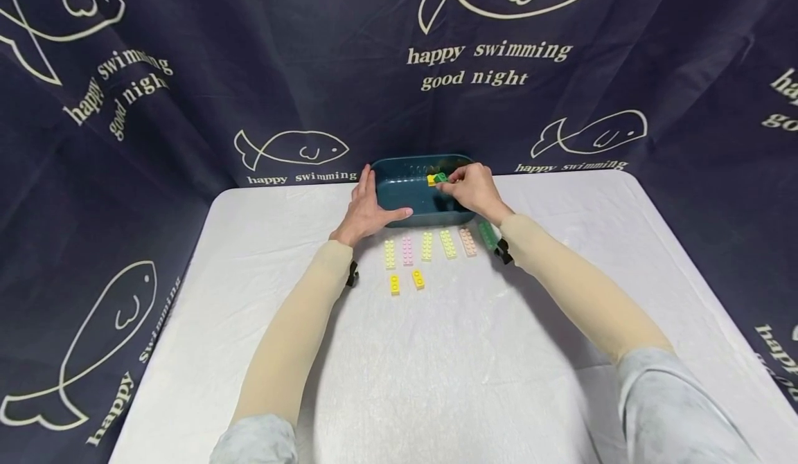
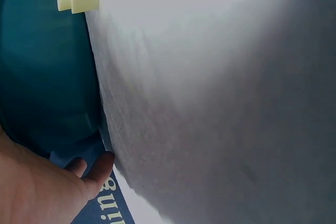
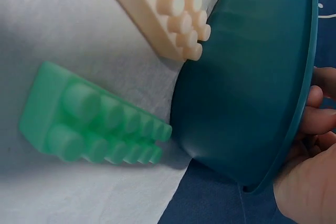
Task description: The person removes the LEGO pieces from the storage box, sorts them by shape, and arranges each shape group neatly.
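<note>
A dark teal basin (image 1: pixel 405 219) stands at the far side of the white table. My left hand (image 1: pixel 364 213) rests on its left end, fingers stretched along the side and thumb straight over the front rim. Over the basin's right part, my right hand (image 1: pixel 476 188) pinches a small green building block (image 1: pixel 440 177) with thumb and fingers. Beside that block, a yellow building block (image 1: pixel 431 181) shows inside the basin. The right wrist view has the right fingers (image 3: pixel 317 121) partly hidden behind the basin's rim.
Before the basin lie pale yellow blocks (image 1: pixel 427 246), a pink block (image 1: pixel 407 251), a peach block (image 1: pixel 467 241) and a long green block (image 3: pixel 94 116). Two small yellow blocks (image 1: pixel 418 279) lie nearer. A dark blue fish-print curtain (image 1: pixel 349 55) hangs behind the table.
</note>
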{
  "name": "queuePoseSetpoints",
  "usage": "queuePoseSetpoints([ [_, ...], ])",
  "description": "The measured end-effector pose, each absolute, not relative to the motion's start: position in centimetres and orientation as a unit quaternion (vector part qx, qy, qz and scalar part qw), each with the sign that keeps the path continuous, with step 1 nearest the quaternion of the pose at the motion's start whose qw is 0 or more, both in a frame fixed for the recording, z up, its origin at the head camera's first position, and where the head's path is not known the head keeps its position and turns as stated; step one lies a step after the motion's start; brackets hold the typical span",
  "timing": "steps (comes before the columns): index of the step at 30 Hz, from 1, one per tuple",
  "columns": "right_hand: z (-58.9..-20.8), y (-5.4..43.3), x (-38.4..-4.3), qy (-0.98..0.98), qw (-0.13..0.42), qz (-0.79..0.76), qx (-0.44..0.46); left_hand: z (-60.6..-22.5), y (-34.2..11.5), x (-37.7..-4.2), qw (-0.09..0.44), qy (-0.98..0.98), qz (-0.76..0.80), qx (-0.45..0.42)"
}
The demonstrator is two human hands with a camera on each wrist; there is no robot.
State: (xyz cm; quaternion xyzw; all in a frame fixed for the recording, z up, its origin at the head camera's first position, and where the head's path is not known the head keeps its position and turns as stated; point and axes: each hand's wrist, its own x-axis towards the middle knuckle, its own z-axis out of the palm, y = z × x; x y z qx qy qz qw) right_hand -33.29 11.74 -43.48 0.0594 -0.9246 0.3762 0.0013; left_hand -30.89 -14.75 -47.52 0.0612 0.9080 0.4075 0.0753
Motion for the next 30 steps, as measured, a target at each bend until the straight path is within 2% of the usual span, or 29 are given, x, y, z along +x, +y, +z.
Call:
queuePoseSetpoints([
  [16, -42.6, 11.6, -30.7, -0.926, -0.013, 0.372, 0.063, -47.6, -14.8, -30.8, 0.079, 0.911, 0.402, 0.057],
  [30, -41.5, 11.3, -25.4, -0.932, -0.04, 0.353, 0.07, -47.7, -14.9, -30.8, 0.076, 0.911, 0.401, 0.059],
])
